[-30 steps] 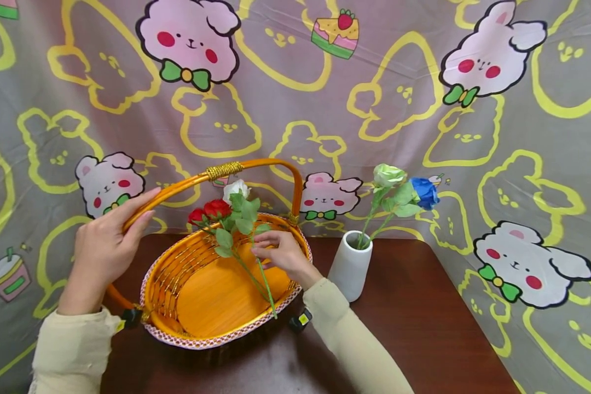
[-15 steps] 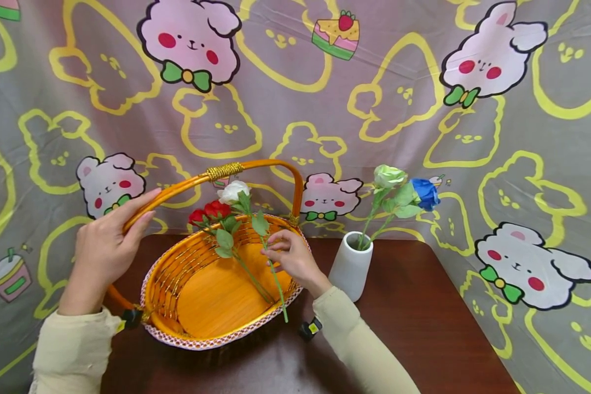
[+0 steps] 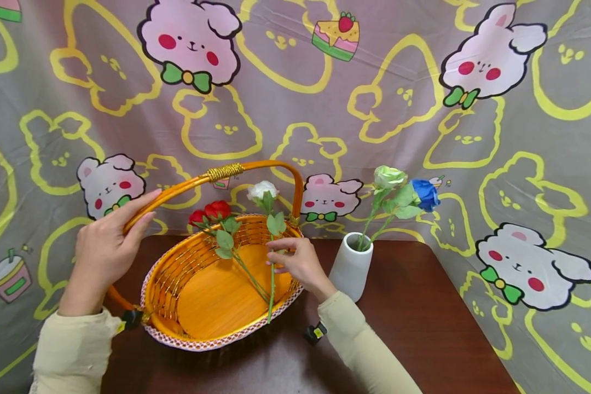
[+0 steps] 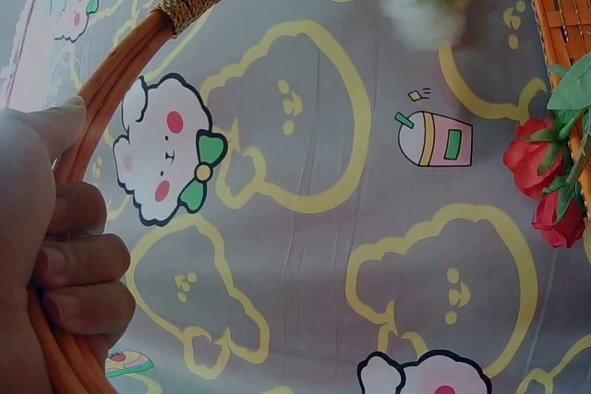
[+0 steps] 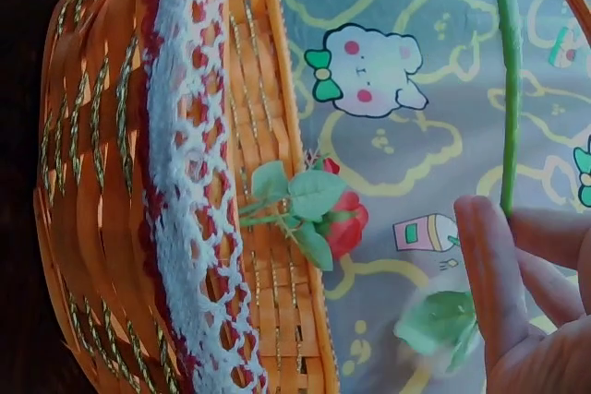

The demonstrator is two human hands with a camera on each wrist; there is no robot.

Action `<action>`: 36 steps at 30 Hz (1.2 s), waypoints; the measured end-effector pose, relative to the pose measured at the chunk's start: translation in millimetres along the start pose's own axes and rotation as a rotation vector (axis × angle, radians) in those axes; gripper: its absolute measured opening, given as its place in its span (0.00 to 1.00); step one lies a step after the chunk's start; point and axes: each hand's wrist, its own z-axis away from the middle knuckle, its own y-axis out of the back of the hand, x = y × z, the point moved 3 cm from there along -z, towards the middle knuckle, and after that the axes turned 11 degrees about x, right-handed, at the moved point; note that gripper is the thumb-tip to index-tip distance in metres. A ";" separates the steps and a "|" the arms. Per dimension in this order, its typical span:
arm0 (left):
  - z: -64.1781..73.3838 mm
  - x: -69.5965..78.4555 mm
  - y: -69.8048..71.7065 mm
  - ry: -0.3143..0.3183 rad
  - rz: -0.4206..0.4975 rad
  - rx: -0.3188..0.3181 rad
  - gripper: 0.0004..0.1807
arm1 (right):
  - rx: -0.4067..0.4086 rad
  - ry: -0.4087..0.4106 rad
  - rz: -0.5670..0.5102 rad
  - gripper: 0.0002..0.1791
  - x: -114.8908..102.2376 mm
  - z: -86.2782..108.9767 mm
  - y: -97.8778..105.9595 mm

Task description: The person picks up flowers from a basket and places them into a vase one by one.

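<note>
My left hand point(image 3: 105, 243) grips the arched handle point(image 3: 182, 186) of an orange woven basket point(image 3: 197, 298); in the left wrist view its fingers point(image 4: 88, 260) curl round the cane. Over the basket's right part, my right hand point(image 3: 302, 265) pinches the green stem of a white rose point(image 3: 262, 190). That rose stands nearly upright, its bloom near the far rim and its stem end by the near rim. Red roses point(image 3: 215, 210) lean on the far rim, their stems lying in the basket. The right wrist view shows the held stem point(image 5: 511, 89) between thumb and fingers.
Right of the basket stands a white vase point(image 3: 351, 268) holding a pale green rose point(image 3: 390, 176) and a blue rose point(image 3: 425, 194). All of it rests on a dark brown table point(image 3: 409, 323). A patterned cloth point(image 3: 295, 98) hangs behind.
My right hand has moved right and slightly toward me with the white rose. Its bloom has shifted right, away from the red roses, and the stem has turned more upright. The left hand stays put.
</note>
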 end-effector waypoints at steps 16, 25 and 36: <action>-1.3 0.0 1.1 -0.011 -0.003 0.007 0.22 | -0.073 -0.031 -0.066 0.17 6.5 12.3 7.6; -1.1 0.8 1.2 -0.005 0.003 0.005 0.22 | -0.150 0.008 -0.075 0.17 8.8 29.5 16.6; -0.7 -0.1 0.9 0.003 0.000 0.001 0.22 | -0.221 0.030 -0.045 0.17 16.6 54.3 28.3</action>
